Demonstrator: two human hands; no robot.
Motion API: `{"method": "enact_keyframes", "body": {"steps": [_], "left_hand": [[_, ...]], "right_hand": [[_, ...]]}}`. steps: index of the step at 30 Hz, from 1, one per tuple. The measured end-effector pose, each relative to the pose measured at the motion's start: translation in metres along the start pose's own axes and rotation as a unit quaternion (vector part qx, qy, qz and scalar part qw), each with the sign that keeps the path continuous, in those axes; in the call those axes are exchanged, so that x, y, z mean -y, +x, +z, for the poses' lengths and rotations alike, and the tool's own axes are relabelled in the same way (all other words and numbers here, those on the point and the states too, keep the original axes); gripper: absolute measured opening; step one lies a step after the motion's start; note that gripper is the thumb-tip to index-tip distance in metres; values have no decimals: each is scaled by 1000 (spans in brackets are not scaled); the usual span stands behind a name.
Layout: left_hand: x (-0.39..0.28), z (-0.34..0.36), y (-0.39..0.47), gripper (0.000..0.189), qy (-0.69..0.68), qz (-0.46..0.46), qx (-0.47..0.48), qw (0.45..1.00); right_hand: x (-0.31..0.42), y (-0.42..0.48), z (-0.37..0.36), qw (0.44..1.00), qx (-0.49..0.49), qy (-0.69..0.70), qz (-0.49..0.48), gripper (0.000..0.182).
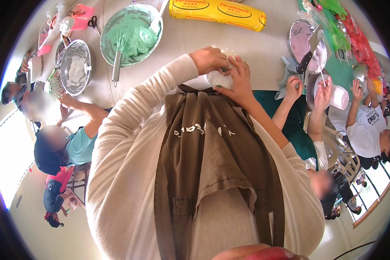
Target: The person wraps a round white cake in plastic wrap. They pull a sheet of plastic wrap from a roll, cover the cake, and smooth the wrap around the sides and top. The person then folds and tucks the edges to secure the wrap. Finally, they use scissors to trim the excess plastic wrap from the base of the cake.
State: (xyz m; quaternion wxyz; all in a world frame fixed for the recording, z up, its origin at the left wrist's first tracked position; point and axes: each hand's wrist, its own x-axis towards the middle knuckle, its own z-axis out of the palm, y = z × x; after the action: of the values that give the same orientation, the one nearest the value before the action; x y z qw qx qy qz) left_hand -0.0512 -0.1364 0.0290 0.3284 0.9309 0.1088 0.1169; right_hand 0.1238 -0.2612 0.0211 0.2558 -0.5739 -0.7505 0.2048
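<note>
Close to the table's near edge, a rounded white bundle (217, 80), which looks to be in clear plastic, lies between my two hands. My left hand (211, 60) pinches its upper part with bent fingers. Around its right side curves my right hand (238, 79), thumb low and fingers on top. The fingers hide much of the bundle, and its contents cannot be told. Up and to the left stands a metal bowl (103, 48) of green whipped icing (139, 42), with a wire whisk (116, 68) and a white-handled spatula (156, 21) in it.
A yellow roll of plastic wrap (217, 14) lies beyond my hands. At left are a bowl with white residue (75, 70), scissors (93, 22) and pink containers (81, 18). At right, a co-worker's hands (323, 92) are beside a bowl with pink icing (307, 39) and a black-handled knife (304, 63).
</note>
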Motion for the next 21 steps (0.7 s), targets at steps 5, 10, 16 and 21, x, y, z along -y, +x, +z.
{"method": "enact_keyframes", "body": {"steps": [5, 10, 16, 21], "left_hand": [[3, -3, 7, 32, 68, -42, -9, 997], [4, -4, 22, 34, -2, -136, 31, 990], [8, 26, -3, 33, -24, -174, -300, 938], [-32, 45, -70, 46, -352, -496, -188, 771]], "right_hand": [[-6, -2, 7, 998, -33, 53, -18, 45], [-2, -1, 0, 999, -4, -18, -48, 49], [-4, 0, -3, 997, 6, -41, -64, 47], [0, 3, -1, 996, -17, -38, -74, 45]]}}
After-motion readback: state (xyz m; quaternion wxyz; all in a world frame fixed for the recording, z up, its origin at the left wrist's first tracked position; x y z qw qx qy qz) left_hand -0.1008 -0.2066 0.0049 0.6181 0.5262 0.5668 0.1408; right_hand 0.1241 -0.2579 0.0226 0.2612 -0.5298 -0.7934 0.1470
